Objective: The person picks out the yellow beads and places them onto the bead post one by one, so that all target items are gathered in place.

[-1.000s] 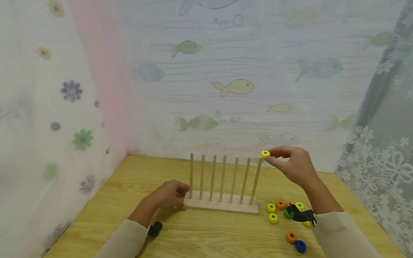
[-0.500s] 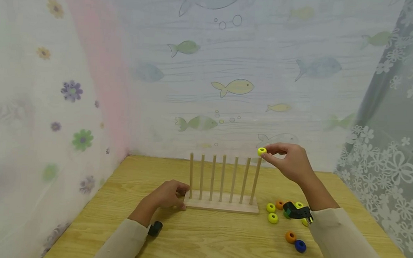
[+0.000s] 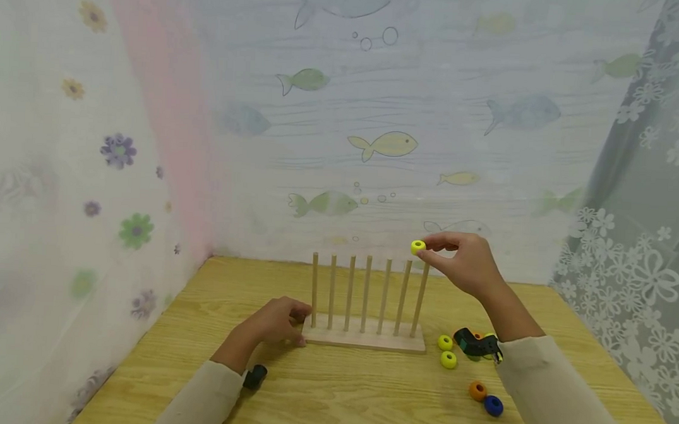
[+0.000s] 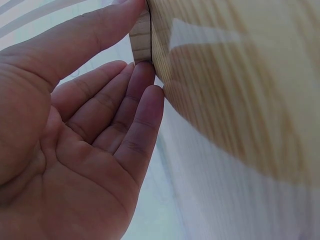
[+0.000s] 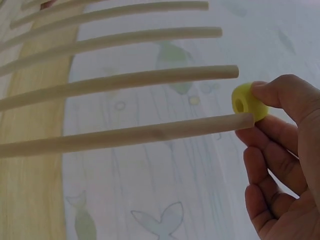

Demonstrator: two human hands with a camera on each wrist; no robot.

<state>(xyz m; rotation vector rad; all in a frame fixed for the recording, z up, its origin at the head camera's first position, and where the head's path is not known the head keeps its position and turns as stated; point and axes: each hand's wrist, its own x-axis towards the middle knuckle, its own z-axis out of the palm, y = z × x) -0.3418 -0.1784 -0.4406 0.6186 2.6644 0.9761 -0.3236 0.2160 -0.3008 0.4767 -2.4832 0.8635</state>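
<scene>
While the right hand [image 3: 467, 263] pinches a yellow ring [image 3: 418, 246]:
ring pos: just above upright pegs [image 3: 421, 298], hole axis tilted, near the second from right
left hand [image 3: 278, 321]: fingers straight, steadying base [image 3: 368, 340]

No legible text, label, brand, number or sign appears in any of the three views. The backdrop curtains carry only printed fish, bubble and flower motifs, without lettering. The wooden peg rack [image 3: 364, 335], the coloured rings and the black wrist-worn devices show no readable markings at this resolution.
</scene>
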